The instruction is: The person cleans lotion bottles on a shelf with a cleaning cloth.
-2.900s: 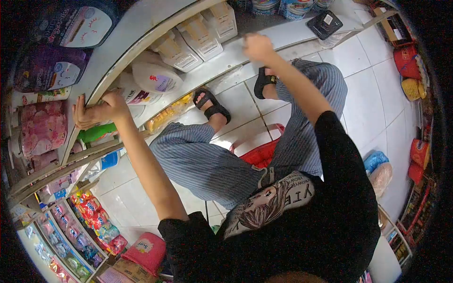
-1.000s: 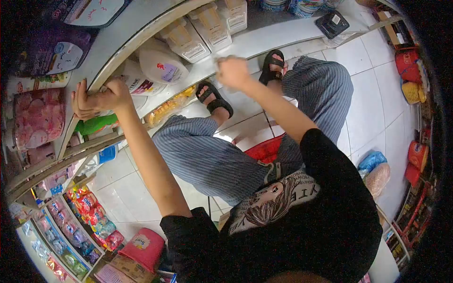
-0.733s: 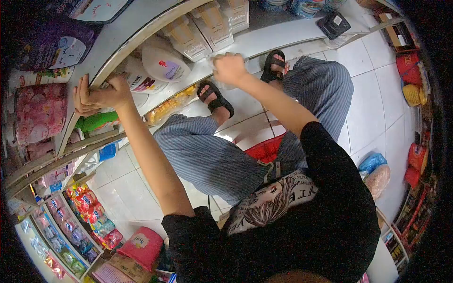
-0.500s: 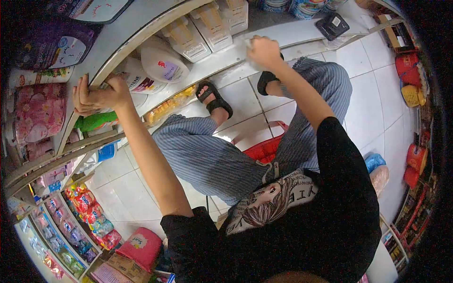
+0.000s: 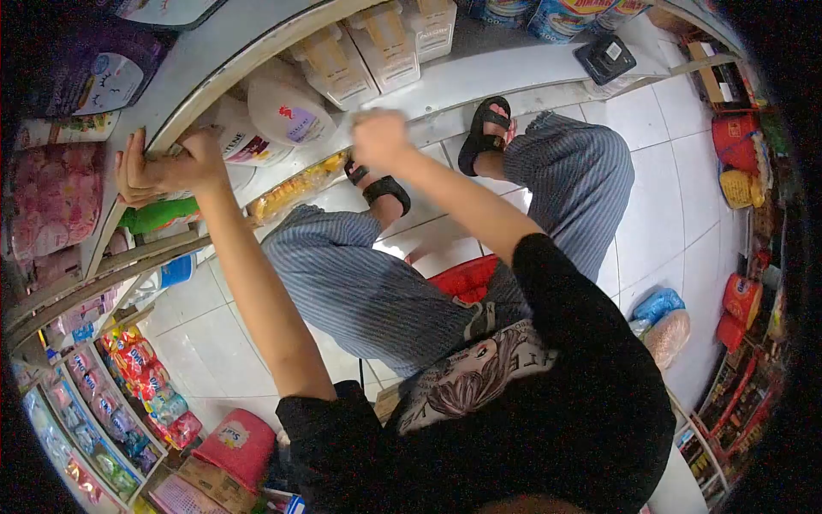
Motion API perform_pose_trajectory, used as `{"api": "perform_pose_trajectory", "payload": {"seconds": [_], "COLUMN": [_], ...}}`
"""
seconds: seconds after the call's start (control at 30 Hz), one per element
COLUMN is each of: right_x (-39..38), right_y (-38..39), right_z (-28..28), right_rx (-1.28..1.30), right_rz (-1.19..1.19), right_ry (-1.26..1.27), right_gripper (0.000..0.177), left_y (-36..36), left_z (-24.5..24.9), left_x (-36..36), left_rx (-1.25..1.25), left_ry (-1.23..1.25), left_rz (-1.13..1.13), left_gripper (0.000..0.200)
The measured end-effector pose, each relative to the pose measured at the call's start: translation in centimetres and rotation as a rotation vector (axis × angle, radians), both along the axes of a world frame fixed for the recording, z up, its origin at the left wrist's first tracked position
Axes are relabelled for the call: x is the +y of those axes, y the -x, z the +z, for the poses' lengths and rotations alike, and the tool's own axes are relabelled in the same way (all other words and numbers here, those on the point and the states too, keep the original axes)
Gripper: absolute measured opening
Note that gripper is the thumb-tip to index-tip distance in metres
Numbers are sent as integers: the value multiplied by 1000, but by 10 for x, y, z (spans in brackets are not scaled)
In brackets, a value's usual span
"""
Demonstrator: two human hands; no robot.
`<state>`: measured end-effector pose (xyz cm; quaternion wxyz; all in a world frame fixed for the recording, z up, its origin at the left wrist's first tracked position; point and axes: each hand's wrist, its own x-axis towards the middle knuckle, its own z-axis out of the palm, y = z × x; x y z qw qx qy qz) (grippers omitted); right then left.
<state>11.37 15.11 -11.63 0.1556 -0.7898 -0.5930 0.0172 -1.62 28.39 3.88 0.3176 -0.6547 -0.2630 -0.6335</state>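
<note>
My left hand [image 5: 171,164] is wrapped round the front edge of the upper shelf [image 5: 201,94], at the upper left. Close to it on the shelf below stand white bottles [image 5: 287,111] with purple and red print. My right hand [image 5: 379,137] is closed and smeared by motion, over the front of the white lower shelf [image 5: 479,84]. Whether anything is in it is too blurred to make out. Behind it are clear boxes [image 5: 381,51] with beige contents. A yellow packet [image 5: 295,188] lies below the bottles.
A black device [image 5: 605,58] sits on the shelf at the upper right. My sandalled feet and striped trousers are over the tiled floor [image 5: 638,184]. A red stool [image 5: 467,278] is under me. Blue and pinkish bags [image 5: 666,330] lie at the right; a pink bucket [image 5: 235,445] is lower left.
My right hand has swept left along the shelf front, from beside the boxes' right to below them. My left hand keeps its grip on the edge. The view has shifted slightly.
</note>
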Motion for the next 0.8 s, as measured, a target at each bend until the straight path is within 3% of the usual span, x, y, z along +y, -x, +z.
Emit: {"api": "perform_pose_trajectory", "payload": {"seconds": [0.1,0.17,0.5,0.63,0.8], "right_x": [15,2,-63,-55,-18], "right_y": [-1,-21,-130,-119,-46], "right_z": [6,3,15,5,4], "right_rx": [72,39,-127,-145,30], "right_rz": [109,43,-228,-259,-103], "right_ry": [120,52,176,170,158], "right_gripper": [16,19,24,24,17], "left_y": [6,6,6,1,2], "left_z": [-1,0,-2,-2,-5], "left_x": [3,4,8,8,15], "left_rx": [62,79,34,-29,-61], "left_ry": [-15,-27,-24,-14,-28], "left_rz": [4,-2,2,-23,-7], "left_gripper": [27,28,26,26,27]}}
